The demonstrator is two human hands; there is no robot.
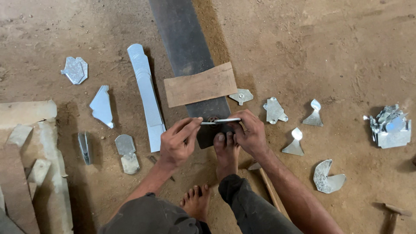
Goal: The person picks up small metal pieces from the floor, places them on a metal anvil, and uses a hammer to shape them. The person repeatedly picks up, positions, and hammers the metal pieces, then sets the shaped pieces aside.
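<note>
My left hand (177, 141) and my right hand (249, 132) both pinch a thin shiny metal strip (222, 121), held level between them over the near end of a long dark steel bar (186, 47) that lies on the dirt floor. The left fingers grip the strip's left end, the right fingers its right end. My bare right foot (226, 154) presses on the bar's near end just below the strip. A small round metal piece (213, 118) sits on the bar under the strip.
A flat wooden board (200, 85) lies across the bar. Cut sheet-metal pieces are scattered on the dirt: a long strip (146, 95), shapes at left (102, 106), shapes at right (274, 110), and a pile (390, 126). A hammer handle (271, 190) lies under my right forearm.
</note>
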